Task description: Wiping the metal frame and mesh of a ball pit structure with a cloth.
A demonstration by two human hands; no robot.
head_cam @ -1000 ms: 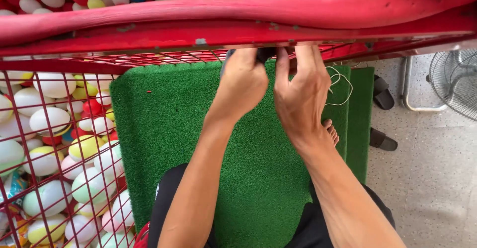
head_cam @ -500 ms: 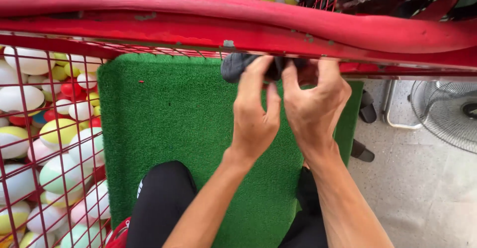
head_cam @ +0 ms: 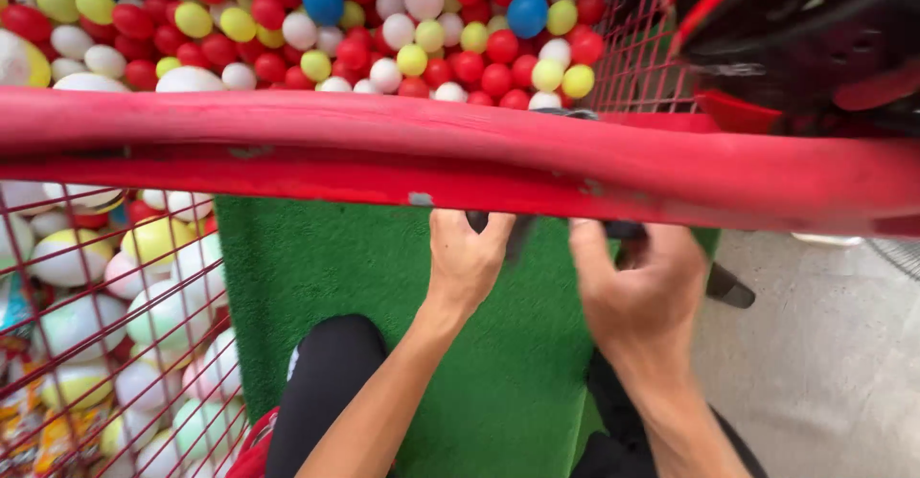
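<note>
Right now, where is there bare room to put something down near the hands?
The green mat is bare between the wire mesh side and the left hand. The grey floor beside the right hand is also free. The ball pit beyond the red bar is crowded.

Both forearms raised side by side toward the red rail (head_cam: pixel 460 157). Left hand (head_cam: pixel 467 262) just beneath it, fingers curled shut out of sight. Right hand (head_cam: pixel 637 286) beside, knuckles up, fingers likewise curled under.
</note>
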